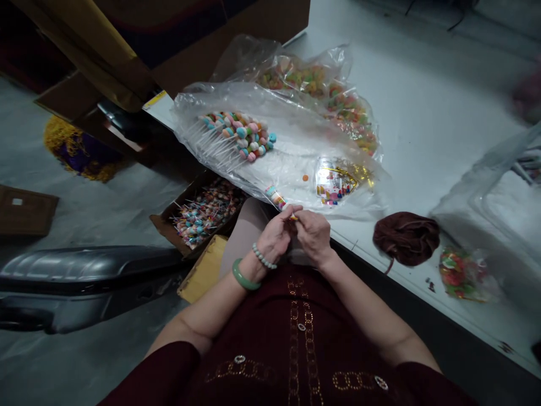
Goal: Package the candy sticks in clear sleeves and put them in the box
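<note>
My left hand (276,232) and my right hand (313,232) meet at the table's near edge, fingers pinched together around the lower end of a wrapped candy stick (275,197). Its colourful candy end points up and left, over the clear plastic sheet (287,163). On that sheet, to the upper left of my hands, lies a pile of candy sticks (249,135) with white stems. Clear wrappers with gold ties (338,181) rest to the upper right. An orange candy disc (305,177) sits between them.
Bags of gummy candy (313,82) lie at the back. Below the table's left side is a box of wrapped sticks (203,217). A dark cloth bundle (406,238) and a small candy bag (459,273) sit at the right. A grey suitcase (93,282) is at the left.
</note>
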Tool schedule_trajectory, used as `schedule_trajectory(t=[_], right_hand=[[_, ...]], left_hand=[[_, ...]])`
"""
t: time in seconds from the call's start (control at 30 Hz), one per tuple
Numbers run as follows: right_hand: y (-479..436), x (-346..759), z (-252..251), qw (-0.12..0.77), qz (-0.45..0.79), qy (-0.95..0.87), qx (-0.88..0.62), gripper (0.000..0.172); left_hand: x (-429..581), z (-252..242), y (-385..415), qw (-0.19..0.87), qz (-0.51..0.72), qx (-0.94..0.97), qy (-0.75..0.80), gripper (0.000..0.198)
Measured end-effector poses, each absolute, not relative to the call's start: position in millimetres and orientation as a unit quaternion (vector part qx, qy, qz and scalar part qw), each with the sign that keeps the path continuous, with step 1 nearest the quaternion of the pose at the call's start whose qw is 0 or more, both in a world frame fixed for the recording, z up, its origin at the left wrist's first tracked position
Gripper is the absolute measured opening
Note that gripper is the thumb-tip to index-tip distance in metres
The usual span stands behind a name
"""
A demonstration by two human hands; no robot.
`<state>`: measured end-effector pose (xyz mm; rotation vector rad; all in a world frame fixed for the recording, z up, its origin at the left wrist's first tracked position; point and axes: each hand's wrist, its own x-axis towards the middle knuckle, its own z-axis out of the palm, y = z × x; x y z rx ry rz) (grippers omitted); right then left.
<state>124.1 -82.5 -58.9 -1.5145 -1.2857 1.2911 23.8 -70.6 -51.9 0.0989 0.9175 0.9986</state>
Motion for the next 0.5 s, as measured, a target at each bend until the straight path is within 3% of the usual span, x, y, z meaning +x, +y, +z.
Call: schedule_trajectory(t=[0.13,0.2,0.27,0.37,0.5], right_hand=[[-80,131,-67,0.376,0.679,-0.360,-0.518,0.020],[-83,136,-66,0.376,0.726,-0.303,-0.489,0.021],[-86,142,-61,0.399,0.673,-0.331,-0.528,0.017],[-85,148,-46,0.460,0.486,-0.425,-0.609,0.019],[-70,137,-38,0.500,0.544,-0.387,-0.551,0.029]], left_hand=[[11,-49,-76,0.809,0.417,0.149,0.387,0.041],[6,-50,-75,0.811,0.392,0.208,0.380,0.043],[4,-51,-73,0.773,0.420,0.265,0.396,0.034],[4,-54,-71,0.713,0.456,0.316,0.429,0.028],[11,-55,-76,0.781,0.331,0.320,0.421,0.038]])
